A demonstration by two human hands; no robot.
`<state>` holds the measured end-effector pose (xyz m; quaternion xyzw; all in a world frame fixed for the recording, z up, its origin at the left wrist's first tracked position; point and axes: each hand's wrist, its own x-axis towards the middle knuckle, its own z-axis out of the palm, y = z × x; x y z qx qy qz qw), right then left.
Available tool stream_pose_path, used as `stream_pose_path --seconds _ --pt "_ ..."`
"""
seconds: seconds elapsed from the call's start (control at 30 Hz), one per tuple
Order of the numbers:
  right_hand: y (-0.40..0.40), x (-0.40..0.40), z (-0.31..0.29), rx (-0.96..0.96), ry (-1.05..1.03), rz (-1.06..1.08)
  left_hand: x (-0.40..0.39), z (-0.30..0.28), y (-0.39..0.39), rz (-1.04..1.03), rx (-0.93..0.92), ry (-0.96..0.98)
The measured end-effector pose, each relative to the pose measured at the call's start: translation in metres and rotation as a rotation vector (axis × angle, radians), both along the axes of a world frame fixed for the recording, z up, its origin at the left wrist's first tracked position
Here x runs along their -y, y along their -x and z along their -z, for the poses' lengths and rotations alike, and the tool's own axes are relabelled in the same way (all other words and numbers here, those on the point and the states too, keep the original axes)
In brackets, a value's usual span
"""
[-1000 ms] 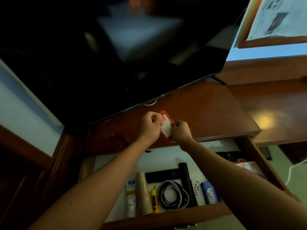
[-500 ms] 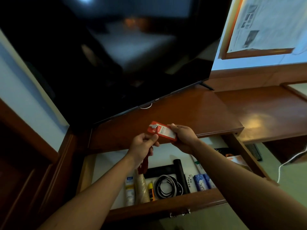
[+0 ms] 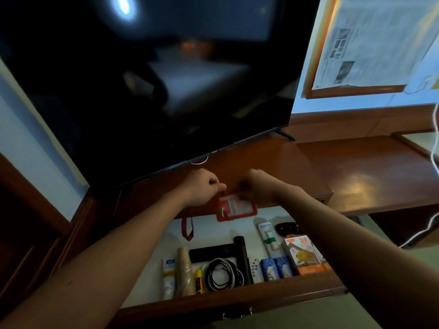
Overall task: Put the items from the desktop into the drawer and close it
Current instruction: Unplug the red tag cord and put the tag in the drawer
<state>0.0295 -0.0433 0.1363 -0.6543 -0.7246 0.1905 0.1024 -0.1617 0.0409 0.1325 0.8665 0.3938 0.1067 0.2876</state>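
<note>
red badge holder (image 3: 236, 207) mid-frame, now dipped below the surface (image 3: 273, 160) edge, over the open drawer (image 3: 213, 302) | left hand (image 3: 202, 188) and right hand (image 3: 259, 188) both curled, pinching its top | strap (image 3: 187, 230) dangles left | half a second ago it was higher, flatter | drop looks close, closing still ahead

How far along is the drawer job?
Done: the open drawer already holds a cable coil, tubes and boxes. In hand: left hand and right hand hold the red badge holder at the desktop edge. Left: drop it in, close.
</note>
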Motion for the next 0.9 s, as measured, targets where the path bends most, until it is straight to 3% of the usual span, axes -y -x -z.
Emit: stream_pose_path --seconds 0.07,0.13,0.23,0.3,0.47,0.63,0.7,0.73,0.83,0.9 --pt "-0.002 -0.003 0.006 0.031 -0.142 0.119 0.012 0.000 -0.009 -0.063 0.043 -0.120" --pt "-0.002 -0.002 0.016 -0.186 -0.273 0.327 0.024 0.006 -0.017 -0.124 0.159 -0.110" --pt "0.002 0.000 0.025 -0.695 -0.269 0.643 0.041 0.019 -0.025 -0.167 0.417 0.187" --pt "0.003 0.003 0.024 -0.923 -0.174 0.746 0.046 0.026 -0.022 -0.177 0.511 0.363" --pt "-0.006 0.012 0.022 -1.124 -0.066 0.795 0.050 0.045 -0.002 -0.109 0.484 0.611" --pt "-0.018 0.015 0.024 -1.245 0.165 0.437 0.036 0.053 0.010 -0.097 0.357 0.651" --pt "-0.021 0.017 0.017 -1.143 0.214 0.279 0.026 0.047 0.013 -0.067 0.232 0.561" --pt "-0.020 0.018 0.012 -1.004 0.223 0.197 0.020 0.042 0.013 -0.051 0.170 0.498" --pt "-0.010 0.014 0.005 -0.372 0.175 -0.001 0.010 0.025 0.002 -0.002 0.069 0.331" --pt "-0.004 0.008 0.010 -0.082 0.076 0.009 0.010 0.019 -0.009 -0.028 0.094 0.215"
